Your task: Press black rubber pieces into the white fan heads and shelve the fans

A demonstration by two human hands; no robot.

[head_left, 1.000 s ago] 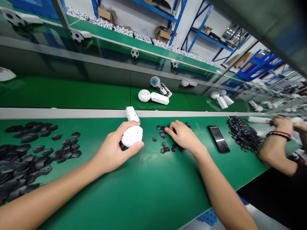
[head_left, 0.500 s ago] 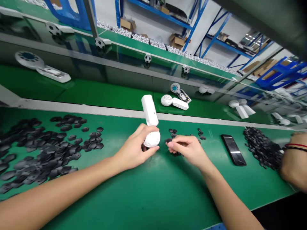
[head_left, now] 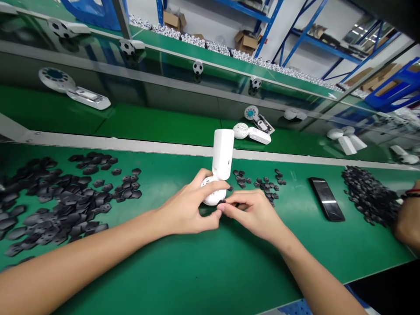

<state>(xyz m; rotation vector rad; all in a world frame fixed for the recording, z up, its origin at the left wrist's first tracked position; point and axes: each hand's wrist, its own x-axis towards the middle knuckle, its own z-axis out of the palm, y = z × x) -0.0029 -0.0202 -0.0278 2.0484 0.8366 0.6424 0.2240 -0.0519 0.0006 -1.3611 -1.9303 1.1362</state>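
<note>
The white device (head_left: 223, 153) has a smooth, block-like handle with rounded corners and a small dark slot near its lower right edge; a narrow neck joins it to a round, white head (head_left: 213, 197). It is held above the green tabletop (head_left: 197, 271), with the left hand (head_left: 187, 210) at its head. The left fingers bend around that head, one lying across its face just below the neck, while the thumb is below it; whether the thumb touches it is unclear. The right hand (head_left: 257, 210) pinches a small black piece (head_left: 222, 202) between thumb and finger at the lower right edge of the device's head. The device's long axis runs away from the person, its handle end pointing to the far side, leaning slightly right, and its head end nearest the body. Left of the device spread many flat, black, angular pieces (head_left: 62, 210); right of it lie smaller black pieces (head_left: 267, 186). Farther right of it come a dark phone (head_left: 326, 199), a heap of small black parts (head_left: 369, 194) and another person's wrist (head_left: 410, 214) with a band. Beyond the device, at its upper right, rests a second white unit (head_left: 259, 134).
</note>
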